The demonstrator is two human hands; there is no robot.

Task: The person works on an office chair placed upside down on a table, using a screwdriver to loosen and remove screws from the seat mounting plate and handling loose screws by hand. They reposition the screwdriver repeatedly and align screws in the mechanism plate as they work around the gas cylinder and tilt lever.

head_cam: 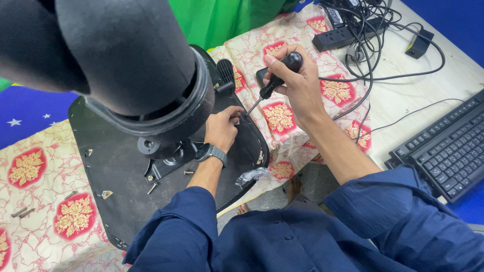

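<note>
A black-handled screwdriver (275,80) is held in the right hand (300,85), the fingers being wrapped fully around its rounded handle. Its long axis runs on a slant: the handle is up and toward the far right, and the thin metal shaft points down and to the left, toward the person. The tip is met by the left hand (221,127), which is the nearer hand to the point of work; its fingers are curled and pressed together at a small part near the tip, but what exactly is pinched cannot be told. This hand rests on the underside of a black chair seat (111,161), which is laid upside down on the table, near its front edge. A watch (212,152) is worn on the left wrist. The chair's padded black column and base (131,60) stand up from the seat, just left of the hands. Loose screws (152,188) are seen on the seat, beside the metal mounting plate (166,163). Under the seat a patterned cloth (282,118) is spread. At the right edge of the table a keyboard (443,148) lies, and at the far right corner a power strip (343,35) with tangled cables is placed.
</note>
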